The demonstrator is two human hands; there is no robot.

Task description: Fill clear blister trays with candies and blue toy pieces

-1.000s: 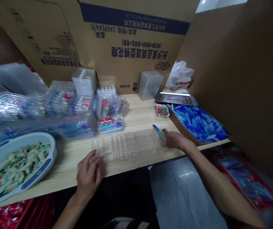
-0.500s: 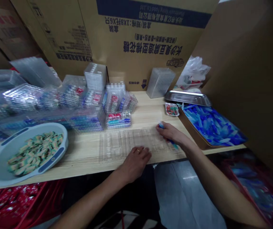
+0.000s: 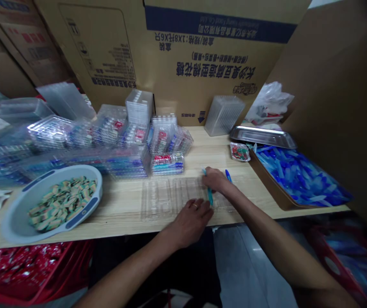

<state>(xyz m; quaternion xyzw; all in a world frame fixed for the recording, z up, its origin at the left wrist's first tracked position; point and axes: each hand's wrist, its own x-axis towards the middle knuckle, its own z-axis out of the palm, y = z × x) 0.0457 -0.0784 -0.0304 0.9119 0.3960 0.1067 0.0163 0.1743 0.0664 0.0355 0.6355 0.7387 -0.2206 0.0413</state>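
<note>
A teal stick (image 3: 209, 193) is held by the right hand (image 3: 216, 179), with a blue stick (image 3: 228, 175) lying just beside it. The left hand (image 3: 192, 220) is rested on a clear plastic tray (image 3: 160, 201) on the wooden worktop (image 3: 122, 214), near a box of blue sticks (image 3: 275, 192).

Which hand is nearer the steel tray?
Right. The right hand is nearer, in front of the steel tray and to its left; the left hand lies farther away, nearer the table's front edge.

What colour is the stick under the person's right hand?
The stick is teal, shown best in the head view.
</note>
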